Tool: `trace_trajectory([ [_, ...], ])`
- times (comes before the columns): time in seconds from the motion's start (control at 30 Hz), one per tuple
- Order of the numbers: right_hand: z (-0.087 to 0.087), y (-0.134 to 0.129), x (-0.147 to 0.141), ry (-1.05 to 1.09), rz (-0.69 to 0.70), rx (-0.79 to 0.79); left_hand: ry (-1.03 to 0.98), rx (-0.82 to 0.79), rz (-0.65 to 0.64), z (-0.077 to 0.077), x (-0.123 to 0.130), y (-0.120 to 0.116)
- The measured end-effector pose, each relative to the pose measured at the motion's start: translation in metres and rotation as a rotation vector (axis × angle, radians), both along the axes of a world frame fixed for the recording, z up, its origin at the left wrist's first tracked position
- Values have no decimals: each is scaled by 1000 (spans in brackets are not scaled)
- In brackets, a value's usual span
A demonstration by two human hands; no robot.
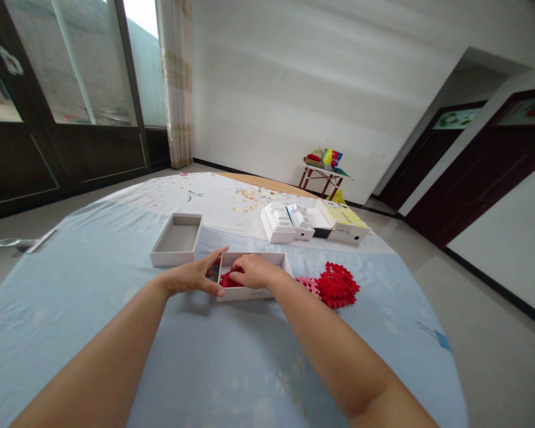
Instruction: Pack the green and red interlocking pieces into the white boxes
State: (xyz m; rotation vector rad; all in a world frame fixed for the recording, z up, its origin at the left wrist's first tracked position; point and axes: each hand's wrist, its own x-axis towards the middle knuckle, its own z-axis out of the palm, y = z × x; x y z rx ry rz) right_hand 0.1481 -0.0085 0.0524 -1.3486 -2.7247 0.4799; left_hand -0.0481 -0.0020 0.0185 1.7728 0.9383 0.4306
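Observation:
A white open box (254,293) lies on the table in front of me. My left hand (196,274) grips its left end, thumb at the front wall and fingers at the back. Inside the box, my right hand (254,271) has its fingers curled down on a red piece (230,280), partly hidden by the hand. To the right of the box lie a pink-red lattice piece (310,285) and a pile of red scalloped-edged pieces (337,285). My right forearm covers part of the box's right side.
An empty white box lid or tray (176,257) rests at the left back. Behind the work stand white boxes with stepped white inserts (279,224) and a yellow-and-white box (345,223). A blue cloth (205,368) covers the round table. A small side table (325,172) stands by the wall.

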Motion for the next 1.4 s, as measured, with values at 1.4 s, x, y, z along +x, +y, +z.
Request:
trace_trajectory([
  [1.4, 15, -66, 161, 1, -239, 60, -65, -72, 47, 8, 2, -2],
])
